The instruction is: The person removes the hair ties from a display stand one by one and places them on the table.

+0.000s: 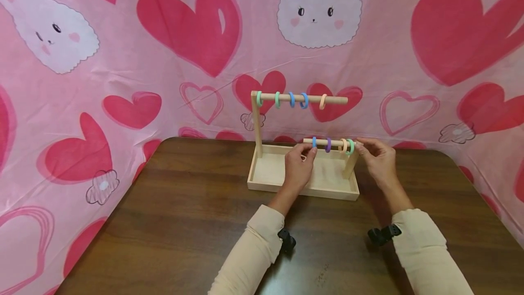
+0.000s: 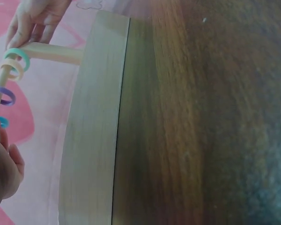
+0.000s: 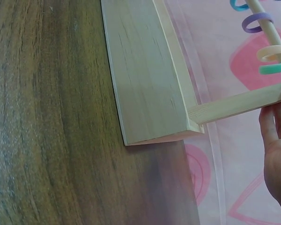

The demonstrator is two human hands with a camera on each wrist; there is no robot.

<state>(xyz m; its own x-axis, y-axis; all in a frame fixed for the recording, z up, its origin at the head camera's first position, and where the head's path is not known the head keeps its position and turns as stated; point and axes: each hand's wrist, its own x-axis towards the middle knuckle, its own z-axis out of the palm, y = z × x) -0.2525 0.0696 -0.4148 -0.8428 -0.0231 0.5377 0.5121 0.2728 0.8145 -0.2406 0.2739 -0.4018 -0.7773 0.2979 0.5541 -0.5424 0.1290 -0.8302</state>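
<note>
Head view: left hand (image 1: 299,167) is pinching a blue ring (image 1: 314,141) on the lower bar (image 1: 321,142), blocking part of the tray (image 1: 331,193); right hand (image 1: 380,160) is gripping the short post (image 1: 350,166). Left wrist: purple ring (image 2: 10,94) is hanging nearby. Right wrist: heart-print cloth (image 3: 239,154) is hanging behind.

The right hand (image 3: 277,157) holds a wooden post (image 3: 239,104) beside rings (image 3: 274,69).

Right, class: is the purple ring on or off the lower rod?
On: the purple ring encircles the lower rod, which passes through it in the left wrist view.
</note>
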